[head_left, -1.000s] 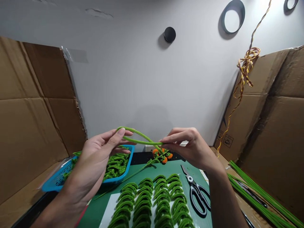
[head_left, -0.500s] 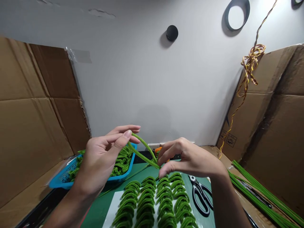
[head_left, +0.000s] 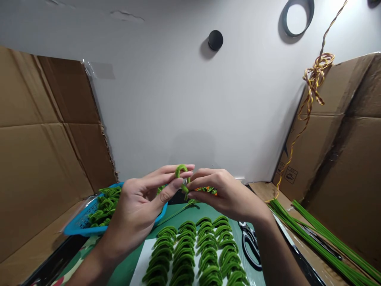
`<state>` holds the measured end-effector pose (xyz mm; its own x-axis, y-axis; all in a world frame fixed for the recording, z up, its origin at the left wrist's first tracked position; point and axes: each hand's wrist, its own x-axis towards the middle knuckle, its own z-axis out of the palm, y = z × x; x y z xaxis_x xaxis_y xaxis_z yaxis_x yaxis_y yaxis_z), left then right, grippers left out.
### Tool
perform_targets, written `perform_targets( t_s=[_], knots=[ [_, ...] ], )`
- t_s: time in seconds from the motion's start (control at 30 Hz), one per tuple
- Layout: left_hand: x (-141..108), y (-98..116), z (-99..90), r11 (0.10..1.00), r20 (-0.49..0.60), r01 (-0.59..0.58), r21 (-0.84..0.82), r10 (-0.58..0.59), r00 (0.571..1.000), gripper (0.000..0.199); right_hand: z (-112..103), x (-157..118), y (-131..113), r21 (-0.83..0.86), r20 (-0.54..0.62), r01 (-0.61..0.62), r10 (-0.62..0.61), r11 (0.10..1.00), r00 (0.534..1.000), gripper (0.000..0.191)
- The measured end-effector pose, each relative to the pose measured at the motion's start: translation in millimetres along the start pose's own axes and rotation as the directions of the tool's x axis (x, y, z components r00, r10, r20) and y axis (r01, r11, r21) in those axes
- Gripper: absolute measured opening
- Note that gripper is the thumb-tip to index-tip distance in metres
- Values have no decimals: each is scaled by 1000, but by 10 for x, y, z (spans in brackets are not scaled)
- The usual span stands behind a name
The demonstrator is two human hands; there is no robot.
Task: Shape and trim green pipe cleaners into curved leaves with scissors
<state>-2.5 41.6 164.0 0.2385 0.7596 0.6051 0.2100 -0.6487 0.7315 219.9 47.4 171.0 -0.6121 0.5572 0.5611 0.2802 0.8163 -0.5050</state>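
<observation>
A blue basket (head_left: 85,230) of bent green pieces (head_left: 107,204) stands to the left, partly hidden behind the left hand (head_left: 145,194). Below the hands, four columns of fuzzy green arches (head_left: 183,254) lie on a white sheet (head_left: 139,268), which rests on a green mat (head_left: 129,258). Black-handled scissors (head_left: 251,246) lie just right of the arches, partly covered by the right forearm. Beyond the right hand (head_left: 229,194), a cluster of orange flowers (head_left: 212,190) shows only in part. Farther right are bundles of long green stems (head_left: 336,240), with a slim dark tool (head_left: 324,244) among them. Cardboard panels (head_left: 47,131) flank the workspace, and a twisted wire (head_left: 315,77) hangs at the right.

A green strip (head_left: 181,169), curled into a small loop, is held up between the two hands, above the far part of the mat and clear of the arches. The left thumb and fingers pinch the loop's left side, its top curving up past the fingertips. The right thumb and forefinger pinch near the loop's lower right, where the strip crosses itself.
</observation>
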Motion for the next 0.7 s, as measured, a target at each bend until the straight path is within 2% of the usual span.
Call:
perform_targets(
  t_s=[0.1,0.2,0.4,0.6,0.7],
  knots=[
    [-1,-5,-2,999,-25,-1,-43,0,1000,17,18,24,7,21,47,-15,14,1000,999,24],
    [14,-4,-4,996,-5,21,-85,-21,1000,17,34,41,21,76,73,4,-10,997,997,22],
    [27,-36,-23,984,47,21,-178,-12,999,16,85,65,68,206,206,29,-72,978,976,28],
    [42,-50,-18,984,-23,-18,-176,14,1000,18,93,55,58,220,199,-15,-30,975,979,32],
    [46,-52,-2,981,-21,-16,-195,12,1000,16,97,47,56,210,201,-26,-17,977,980,33]
  ],
)
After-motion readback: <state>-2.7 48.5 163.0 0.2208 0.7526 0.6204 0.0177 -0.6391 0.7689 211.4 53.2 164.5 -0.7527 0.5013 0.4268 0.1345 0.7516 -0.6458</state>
